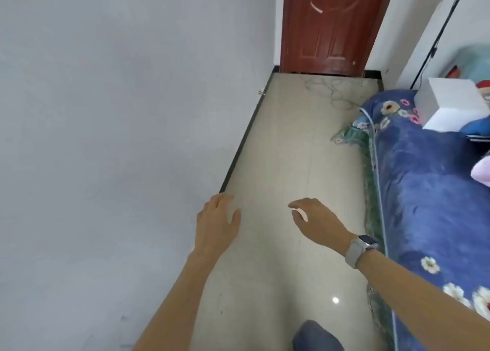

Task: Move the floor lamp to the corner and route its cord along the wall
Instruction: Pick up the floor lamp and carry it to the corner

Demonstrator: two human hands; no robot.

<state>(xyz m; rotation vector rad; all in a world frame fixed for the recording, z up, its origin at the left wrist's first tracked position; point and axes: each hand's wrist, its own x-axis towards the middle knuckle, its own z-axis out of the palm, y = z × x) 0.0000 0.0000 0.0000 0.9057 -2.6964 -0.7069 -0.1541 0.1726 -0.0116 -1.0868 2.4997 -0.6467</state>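
Both hands are out front with nothing in them, left hand [217, 219] spread wide and flat by the black baseboard [245, 135], right hand [315, 222] with a loose, half-curled grip over the glossy beige tile floor [278, 244]. The thin black lamp pole [440, 32] stands at the far right behind the blue floral bedspread [424, 191], and its thin pale cord [328, 90] lies looped on the floor by the dark red wooden door [336, 24]. My worry is those loose loops catching a foot or snagging on the bed's far corner when the lamp gets dragged.

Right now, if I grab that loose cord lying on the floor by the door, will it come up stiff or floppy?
Probably floppy: the cord lies in loose overlapping loops on the floor before the door. It looks thin, so likely light. The loops may snag or tangle when pulled. Both hands, left hand and right hand, are empty.
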